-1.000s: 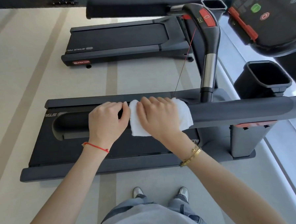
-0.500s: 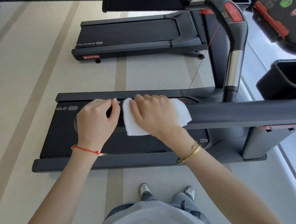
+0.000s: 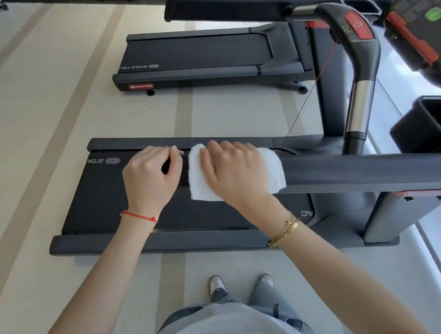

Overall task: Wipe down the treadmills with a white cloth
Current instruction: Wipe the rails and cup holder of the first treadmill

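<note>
Two hands sit side by side on the near handrail [image 3: 367,170]: your right hand [image 3: 236,169] is curled over the white cloth [image 3: 273,171], pressing it around the rail, and your left hand [image 3: 152,179] is clenched around the bare rail just beside it, steadying. Against the frames from a second and half a second ago, the cloth and both hands have slid left along the rail, toward its free end, and your left hand now covers the tip that showed beyond it a second ago. That suggests the stroke along this rail is nearly spent, and you will likely have to lift the left hand clear to finish the tip. Your head has also shifted, so the treadmill [image 3: 73,247] under the rail sits further right in view and more of the second treadmill [image 3: 198,53] behind it shows; that one looks untouched so far.
</note>
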The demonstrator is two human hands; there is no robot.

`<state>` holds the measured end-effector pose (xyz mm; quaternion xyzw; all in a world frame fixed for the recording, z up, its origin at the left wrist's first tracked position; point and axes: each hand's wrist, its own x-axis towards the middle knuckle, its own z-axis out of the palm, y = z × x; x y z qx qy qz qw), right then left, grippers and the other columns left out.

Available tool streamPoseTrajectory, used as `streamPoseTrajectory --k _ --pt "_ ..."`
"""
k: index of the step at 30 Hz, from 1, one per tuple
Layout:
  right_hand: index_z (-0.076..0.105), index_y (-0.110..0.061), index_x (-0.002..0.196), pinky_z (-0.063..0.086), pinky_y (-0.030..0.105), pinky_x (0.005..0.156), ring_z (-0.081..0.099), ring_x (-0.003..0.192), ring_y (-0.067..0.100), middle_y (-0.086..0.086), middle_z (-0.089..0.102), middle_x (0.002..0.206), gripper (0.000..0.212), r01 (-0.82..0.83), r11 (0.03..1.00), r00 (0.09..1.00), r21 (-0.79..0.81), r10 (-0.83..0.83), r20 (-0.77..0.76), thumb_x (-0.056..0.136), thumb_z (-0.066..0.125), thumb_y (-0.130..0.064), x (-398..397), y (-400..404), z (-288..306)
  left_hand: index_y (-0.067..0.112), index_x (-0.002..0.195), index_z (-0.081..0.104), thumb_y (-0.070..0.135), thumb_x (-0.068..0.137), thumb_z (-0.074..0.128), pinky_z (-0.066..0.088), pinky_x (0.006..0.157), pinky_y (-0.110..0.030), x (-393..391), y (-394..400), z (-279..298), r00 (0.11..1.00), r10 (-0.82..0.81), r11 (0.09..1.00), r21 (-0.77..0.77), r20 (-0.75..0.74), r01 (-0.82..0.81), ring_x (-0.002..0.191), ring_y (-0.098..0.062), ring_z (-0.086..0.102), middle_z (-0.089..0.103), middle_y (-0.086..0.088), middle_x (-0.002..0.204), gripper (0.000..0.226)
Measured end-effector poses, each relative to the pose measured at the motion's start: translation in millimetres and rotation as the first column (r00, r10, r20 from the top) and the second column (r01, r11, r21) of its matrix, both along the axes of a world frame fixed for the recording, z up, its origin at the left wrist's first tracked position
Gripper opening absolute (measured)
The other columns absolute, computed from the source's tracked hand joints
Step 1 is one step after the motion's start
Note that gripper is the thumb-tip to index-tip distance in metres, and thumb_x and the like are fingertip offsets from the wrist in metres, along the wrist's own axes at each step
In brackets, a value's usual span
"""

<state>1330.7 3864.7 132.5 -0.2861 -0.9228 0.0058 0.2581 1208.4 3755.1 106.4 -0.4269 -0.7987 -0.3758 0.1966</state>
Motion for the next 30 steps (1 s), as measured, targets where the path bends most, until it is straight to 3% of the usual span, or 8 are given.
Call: streamPoseTrajectory --k 4,9,14,18,23,27,28,30 --pt "0.046 -0.014 0.067 0.030 0.033 0.056 0.036 0.052 0.022 -0.001 0.042 0.055 0.040 -0.054 0.998 0.996 -0.024 0.056 0.076 0.100 0.034 -0.032 18.4 11.3 1.2 0.010 0.074 0.075 0.016 0.100 0.048 0.042 0.053 -0.034 1.7 0.1 1.5 1.000 0.006 1.000 -0.004 0.029 -0.006 0.058 -0.023 0.058 0.065 -0.001 0.060 0.037" --pt "0.039 -0.011 0.061 0.019 0.030 0.048 0.030 0.046 0.019 0.002 0.038 0.049 0.044 0.067 0.974 0.967 -0.218 -0.009 0.256 0.096 0.034 -0.037 36.4 58.8 11.8 0.012 0.079 0.077 0.018 0.099 0.048 0.047 0.056 -0.039 3.7 -0.1 5.2 0.997 0.003 0.999 -0.039 0.078 0.000 0.064 -0.025 0.061 0.070 -0.001 0.067 0.036" --pt "0.052 -0.008 0.071 0.027 0.032 0.053 0.042 0.056 0.022 0.002 0.049 0.058 0.053 -0.079 0.934 0.906 -0.348 0.213 0.366 0.099 0.025 -0.044 18.2 65.1 18.1 0.012 0.088 0.075 0.024 0.095 0.049 0.052 0.077 -0.038 7.1 -3.0 4.2 0.983 0.085 0.996 -0.052 0.166 -0.077 0.088 -0.021 0.065 0.073 0.000 0.086 0.030" --pt "0.054 -0.015 0.084 0.026 0.024 0.057 0.044 0.065 0.017 -0.006 0.051 0.070 0.048 -0.191 0.817 0.771 -0.544 0.467 0.432 0.100 0.022 -0.046 -9.2 69.0 18.8 0.015 0.095 0.074 0.028 0.094 0.051 0.051 0.087 -0.035 9.5 -4.9 -0.1 0.943 0.172 0.984 0.002 0.286 -0.180 0.096 -0.017 0.064 0.073 0.005 0.099 0.026" --pt "0.028 -0.022 0.073 0.024 0.032 0.056 0.030 0.069 0.015 -0.007 0.035 0.068 0.028 -0.214 0.602 0.643 -0.769 0.680 0.354 0.092 0.030 -0.043 -46.7 60.1 17.8 0.012 0.090 0.071 0.016 0.096 0.045 0.047 0.076 -0.026 6.9 -2.3 -0.8 0.919 0.224 0.973 -0.018 0.326 -0.230 0.086 -0.015 0.061 0.070 0.005 0.088 0.027" --pt "0.037 -0.023 0.075 0.027 0.030 0.057 0.034 0.062 0.013 -0.008 0.038 0.069 0.027 -0.186 0.468 0.552 -0.864 0.777 0.302 0.096 0.024 -0.036 -79.1 39.3 21.9 0.009 0.089 0.067 0.017 0.099 0.040 0.038 0.070 -0.015 5.1 -2.0 -4.4 0.911 0.251 0.966 -0.028 0.326 -0.256 0.079 -0.016 0.057 0.067 0.002 0.085 0.030" --pt "0.041 -0.019 0.079 0.029 0.032 0.059 0.037 0.064 0.016 -0.004 0.042 0.072 0.030 -0.220 0.482 0.555 -0.848 0.777 0.298 0.098 0.025 -0.036 -81.0 38.3 21.5 0.009 0.090 0.067 0.017 0.099 0.040 0.039 0.070 -0.016 4.7 -2.4 -5.3 0.909 0.251 0.965 -0.017 0.333 -0.261 0.079 -0.016 0.058 0.067 0.001 0.085 0.030" --pt "0.046 -0.013 0.091 0.029 0.032 0.057 0.039 0.063 0.022 0.002 0.047 0.078 0.033 -0.367 0.617 0.562 -0.696 0.743 0.363 0.102 0.026 -0.037 -73.0 39.8 19.5 0.010 0.091 0.067 0.016 0.099 0.040 0.042 0.070 -0.020 4.5 -2.9 -6.6 0.909 0.247 0.965 -0.004 0.336 -0.261 0.079 -0.014 0.058 0.067 0.003 0.086 0.029"
